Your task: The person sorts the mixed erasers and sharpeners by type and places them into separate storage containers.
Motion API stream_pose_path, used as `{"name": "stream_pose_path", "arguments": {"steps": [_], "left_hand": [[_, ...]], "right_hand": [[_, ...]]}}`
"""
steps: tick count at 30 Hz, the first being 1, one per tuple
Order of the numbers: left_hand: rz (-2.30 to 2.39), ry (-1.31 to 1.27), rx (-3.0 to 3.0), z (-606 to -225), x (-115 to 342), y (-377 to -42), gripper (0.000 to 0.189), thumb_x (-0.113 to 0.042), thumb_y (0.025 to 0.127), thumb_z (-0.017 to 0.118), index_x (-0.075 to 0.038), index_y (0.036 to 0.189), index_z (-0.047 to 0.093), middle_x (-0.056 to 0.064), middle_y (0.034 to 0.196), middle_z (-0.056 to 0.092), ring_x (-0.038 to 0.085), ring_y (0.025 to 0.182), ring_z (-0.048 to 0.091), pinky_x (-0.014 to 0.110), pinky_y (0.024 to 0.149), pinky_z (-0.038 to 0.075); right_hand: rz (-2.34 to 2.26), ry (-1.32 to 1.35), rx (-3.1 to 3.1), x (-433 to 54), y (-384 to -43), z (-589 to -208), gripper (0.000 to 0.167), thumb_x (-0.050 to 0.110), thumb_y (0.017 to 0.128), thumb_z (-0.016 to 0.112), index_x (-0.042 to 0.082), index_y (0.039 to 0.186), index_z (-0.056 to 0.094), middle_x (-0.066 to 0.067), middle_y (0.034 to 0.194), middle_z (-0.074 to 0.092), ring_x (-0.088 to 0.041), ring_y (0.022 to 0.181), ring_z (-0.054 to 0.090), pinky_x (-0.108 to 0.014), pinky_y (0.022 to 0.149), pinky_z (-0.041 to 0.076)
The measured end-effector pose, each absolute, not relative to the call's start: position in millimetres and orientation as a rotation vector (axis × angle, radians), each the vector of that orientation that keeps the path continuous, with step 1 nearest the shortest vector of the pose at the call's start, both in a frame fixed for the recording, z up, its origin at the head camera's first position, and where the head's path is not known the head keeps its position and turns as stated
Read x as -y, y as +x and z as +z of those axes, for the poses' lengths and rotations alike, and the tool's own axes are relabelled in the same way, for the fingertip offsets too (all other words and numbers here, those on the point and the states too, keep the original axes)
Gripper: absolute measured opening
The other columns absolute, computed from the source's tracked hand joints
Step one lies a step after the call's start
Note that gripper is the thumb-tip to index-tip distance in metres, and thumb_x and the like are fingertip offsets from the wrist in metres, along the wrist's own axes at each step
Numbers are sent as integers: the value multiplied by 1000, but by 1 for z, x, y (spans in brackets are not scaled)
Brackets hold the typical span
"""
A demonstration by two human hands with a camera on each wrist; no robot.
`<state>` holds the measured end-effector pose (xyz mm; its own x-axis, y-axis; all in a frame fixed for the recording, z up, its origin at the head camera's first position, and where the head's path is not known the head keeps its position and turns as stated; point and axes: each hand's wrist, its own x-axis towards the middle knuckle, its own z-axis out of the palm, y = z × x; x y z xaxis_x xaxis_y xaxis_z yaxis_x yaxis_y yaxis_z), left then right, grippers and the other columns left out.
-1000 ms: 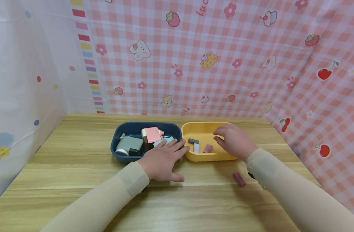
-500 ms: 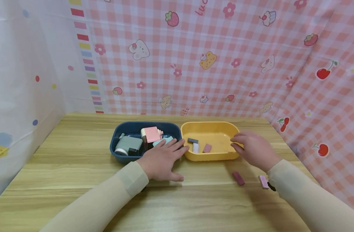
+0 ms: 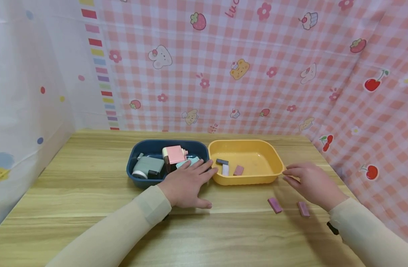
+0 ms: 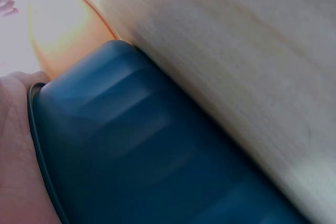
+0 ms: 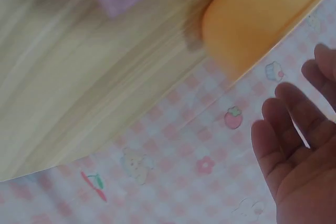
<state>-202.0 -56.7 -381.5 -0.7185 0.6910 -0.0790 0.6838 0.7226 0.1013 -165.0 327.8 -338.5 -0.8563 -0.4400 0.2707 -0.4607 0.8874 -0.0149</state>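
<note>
My left hand (image 3: 187, 185) lies with its fingers spread over the right front corner of a dark blue bin (image 3: 131, 174). In the left wrist view, its palm is against the rim of the blue bin (image 4: 131, 129). My right hand (image 3: 315, 183) hovers just beyond the right end of a yellow bin (image 3: 250, 180), fingers loosely bent and nothing in them. A dark blue-grey block (image 3: 222, 161), a white block (image 3: 225, 170) and a pink block (image 3: 238, 170) lie at the left of the yellow bin. On the table in front are two more pinkish blocks (image 3: 274, 205).
Inside the blue bin sit a grey-green boxy item (image 3: 152, 166) with a white round end, a pink box-shaped item (image 3: 175, 154) and a light-blue piece (image 3: 182, 163) partly under the left fingers. Patterned cloth (image 3: 204, 66) hangs behind the wooden table (image 3: 90, 207).
My right hand has moved right and slightly nearer, from over the yellow bin to past its right end. A second pinkish block has come out from behind the sleeve. The left hand stays put.
</note>
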Motion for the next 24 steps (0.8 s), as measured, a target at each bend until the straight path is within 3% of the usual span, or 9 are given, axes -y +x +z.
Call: {"name": "stream_pose_path", "arguments": {"steps": [4, 12, 16, 19, 24], "left_hand": [[104, 1125, -2811, -381, 57, -202, 103, -77, 88, 65, -29, 169, 24, -1, 179, 14, 27, 166, 15, 55, 133, 17], [96, 1119, -2813, -382, 56, -202, 103, -77, 88, 65, -30, 169, 23, -2, 179, 14, 26, 166, 15, 55, 133, 17], [96, 1113, -2812, -382, 57, -202, 103, -77, 88, 65, -30, 169, 24, -2, 179, 14, 26, 166, 15, 54, 133, 17], [99, 1108, -2811, -381, 57, -202, 103, -77, 88, 66, -30, 169, 24, -2, 179, 14, 27, 166, 14, 54, 133, 17], [101, 1108, -2809, -382, 56, -203, 103, -77, 88, 65, -30, 169, 24, -2, 179, 14, 26, 166, 14, 55, 133, 17]], "right_hand": [[127, 672, 2905, -340, -160, -341, 16, 16, 90, 82, 7, 103, 84, -20, 115, 79, -43, 108, 74, -60, 93, 59], [129, 709, 3102, -362, -148, -346, 18, 24, 85, 87, 15, 100, 85, -13, 123, 78, -41, 111, 74, -57, 93, 59], [187, 708, 3205, -370, -145, -349, 3, 26, 86, 86, 26, 89, 84, -14, 125, 77, -42, 113, 73, -59, 95, 58], [232, 683, 3255, -374, -143, -350, 3, 28, 87, 86, 28, 90, 85, -15, 126, 77, -42, 114, 73, -58, 94, 58], [248, 690, 3278, -381, -140, -354, 20, 33, 86, 86, 24, 104, 86, -11, 125, 78, -35, 110, 76, -49, 91, 62]]}}
